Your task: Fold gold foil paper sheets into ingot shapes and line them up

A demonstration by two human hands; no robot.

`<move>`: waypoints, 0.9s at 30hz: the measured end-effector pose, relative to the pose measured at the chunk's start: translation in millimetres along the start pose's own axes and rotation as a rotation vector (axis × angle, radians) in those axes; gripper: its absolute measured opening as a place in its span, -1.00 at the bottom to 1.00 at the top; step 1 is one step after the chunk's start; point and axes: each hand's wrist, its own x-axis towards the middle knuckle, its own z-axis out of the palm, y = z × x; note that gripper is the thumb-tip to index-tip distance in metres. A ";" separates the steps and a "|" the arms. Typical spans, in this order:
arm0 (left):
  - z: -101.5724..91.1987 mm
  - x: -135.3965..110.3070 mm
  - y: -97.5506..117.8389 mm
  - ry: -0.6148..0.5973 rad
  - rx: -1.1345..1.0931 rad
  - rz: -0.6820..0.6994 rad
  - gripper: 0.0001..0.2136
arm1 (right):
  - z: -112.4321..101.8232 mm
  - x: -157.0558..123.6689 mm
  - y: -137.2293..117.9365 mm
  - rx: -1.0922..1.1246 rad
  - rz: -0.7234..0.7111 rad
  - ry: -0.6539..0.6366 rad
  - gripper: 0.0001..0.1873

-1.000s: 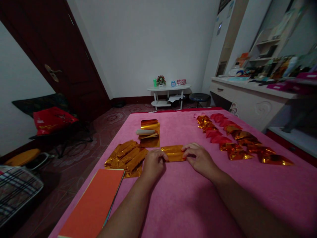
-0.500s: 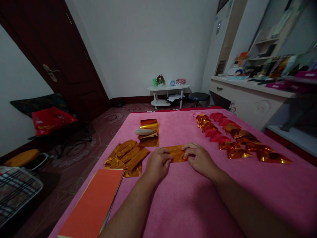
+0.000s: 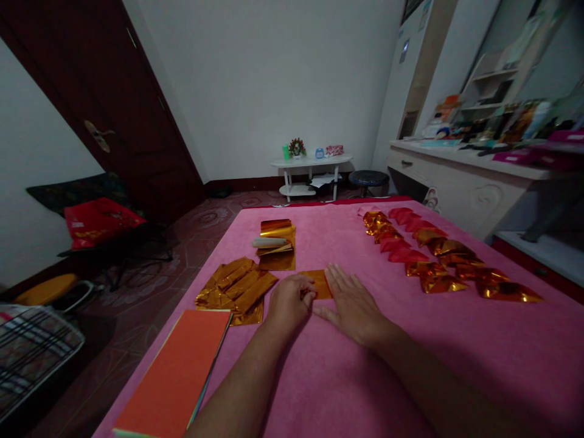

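A small sheet of gold foil paper (image 3: pixel 322 284) lies flat on the pink cloth (image 3: pixel 314 371) in front of me. My left hand (image 3: pixel 292 299) has its fingers curled and pinched at the sheet's left end. Pressed flat with its fingers stretched out, my right hand (image 3: pixel 352 302) covers the right part of the sheet. Left of my hands is a pile of folded gold foil strips (image 3: pixel 237 283). Nearer to me lies a stack of coloured paper (image 3: pixel 176 371) with an orange sheet on top.
Beyond the pile sits a gold foil stack (image 3: pixel 279 263) with a grey rounded object (image 3: pixel 269 242) on it. Rows of folded gold and red foil pieces (image 3: pixel 440 284) stand at the right. A white side table (image 3: pixel 312 162) is by the wall, a cluttered dresser (image 3: pixel 456 164) at the right.
My right hand has gone from pinching the sheet's right end to lying flat on it, fingers stretched. Less of the sheet shows now. My left hand stays at its left end.
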 end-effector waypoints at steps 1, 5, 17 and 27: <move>-1.6 0.6 3.7 -0.013 0.005 -0.015 -0.87 | -1.0 -0.3 0.2 -0.014 0.004 -0.001 -0.09; 0.7 6.3 26.4 -0.100 -0.022 0.102 -0.75 | -5.7 -1.8 -5.0 -0.056 0.001 -0.014 -0.24; 15.9 0.2 17.9 -0.282 0.257 0.045 -0.19 | -5.1 0.0 -6.2 -0.102 0.033 -0.058 -0.27; -2.3 -11.8 -2.6 -0.248 0.436 0.057 -0.47 | -7.6 -1.7 -17.1 -0.098 -0.142 0.114 -0.28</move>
